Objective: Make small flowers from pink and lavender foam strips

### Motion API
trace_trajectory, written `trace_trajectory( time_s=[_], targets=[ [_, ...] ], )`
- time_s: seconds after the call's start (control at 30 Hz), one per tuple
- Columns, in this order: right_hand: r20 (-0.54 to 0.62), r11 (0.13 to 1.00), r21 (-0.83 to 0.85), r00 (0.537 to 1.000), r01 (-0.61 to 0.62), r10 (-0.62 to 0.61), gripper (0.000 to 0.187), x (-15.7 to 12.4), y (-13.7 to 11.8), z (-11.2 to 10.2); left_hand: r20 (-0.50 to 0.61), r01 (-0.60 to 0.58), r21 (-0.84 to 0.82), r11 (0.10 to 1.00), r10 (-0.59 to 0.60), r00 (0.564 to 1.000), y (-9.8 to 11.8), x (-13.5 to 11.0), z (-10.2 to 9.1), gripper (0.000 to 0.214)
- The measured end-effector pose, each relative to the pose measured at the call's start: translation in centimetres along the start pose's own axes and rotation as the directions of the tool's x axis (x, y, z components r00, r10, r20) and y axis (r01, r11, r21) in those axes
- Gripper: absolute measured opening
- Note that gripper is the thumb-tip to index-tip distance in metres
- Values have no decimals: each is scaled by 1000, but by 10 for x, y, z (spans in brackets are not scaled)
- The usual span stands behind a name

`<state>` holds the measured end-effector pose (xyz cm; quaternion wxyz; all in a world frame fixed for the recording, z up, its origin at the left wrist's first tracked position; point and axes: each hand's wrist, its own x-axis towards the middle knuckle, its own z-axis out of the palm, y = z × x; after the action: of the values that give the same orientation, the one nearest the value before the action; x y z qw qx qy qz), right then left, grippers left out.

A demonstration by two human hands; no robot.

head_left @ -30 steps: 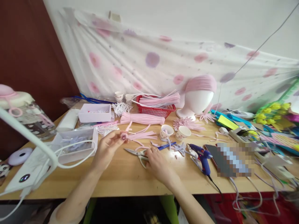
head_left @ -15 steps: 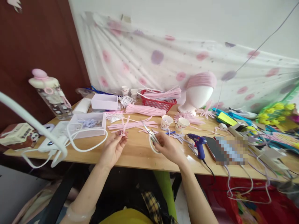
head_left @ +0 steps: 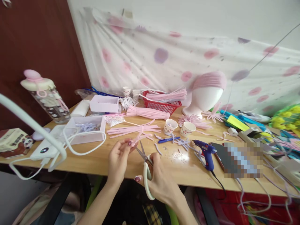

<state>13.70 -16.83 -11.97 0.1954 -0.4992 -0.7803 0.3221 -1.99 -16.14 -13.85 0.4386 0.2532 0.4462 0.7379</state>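
Note:
Between the thumb and fingertips of my left hand is a pinched pink pipe cleaner, bent, with its ends pointing up and to the right. My right hand grips scissors with pale handles. Their blades are spread and point up and left, close to the pipe cleaner by my left fingertips. Whether a blade touches it I cannot tell. Behind my hands lie loose pink pipe cleaners and a tied pink bundle.
Two paper cups, one of them nearer, stand beyond a blue pen. To the right lie a blue glue gun and a phone. A white box and cable sit left. A red basket and foam head stand behind.
The scissors have turned and moved down and left, their blades now near my left fingertips. My left hand has shifted right, and the pipe cleaner now leans right. The view has shifted slightly.

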Motion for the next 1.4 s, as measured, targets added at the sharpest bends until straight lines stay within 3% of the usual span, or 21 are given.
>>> trace_trajectory(
  time_s=[0.17, 0.3, 0.53, 0.63, 0.73, 0.93, 1.17, 1.4],
  targets=[
    [-70, 998, 20, 996, 62, -61, 39, 12, 2, 17, -84, 13, 194, 981, 3, 996, -12, -10, 0, 35],
    [-134, 984, 65, 978, 168, -158, 56, 19, 2, 21, -103, 124, 130, 984, -111, 988, -17, -11, 2, 34],
    [-37, 999, 28, 999, 37, -36, 48, 26, 9, 14, -19, 298, 198, 934, -300, 954, -7, -7, 1, 41],
    [-16, 997, -77, 1000, 22, -23, 43, 29, 15, 13, 38, 233, 241, 942, -249, 968, -5, -4, -1, 32],
    [-57, 982, -170, 994, 80, -91, 38, 32, 19, 13, 56, 224, 295, 929, -251, 966, -3, -5, -2, 33],
    [-74, 969, -161, 976, 189, -203, 37, 34, 21, 11, 85, 195, 363, 911, -241, 967, -1, -12, 3, 25],
    [-157, 954, -242, 964, 174, -216, 13, 34, 22, 10, 105, 32, 398, 917, -80, 991, -5, -15, 6, 12],
    [-182, 961, -264, 974, 80, -131, 22, 38, 22, 10, 53, 67, 328, 942, -89, 995, -14, -13, 6, 19]
  ],
)
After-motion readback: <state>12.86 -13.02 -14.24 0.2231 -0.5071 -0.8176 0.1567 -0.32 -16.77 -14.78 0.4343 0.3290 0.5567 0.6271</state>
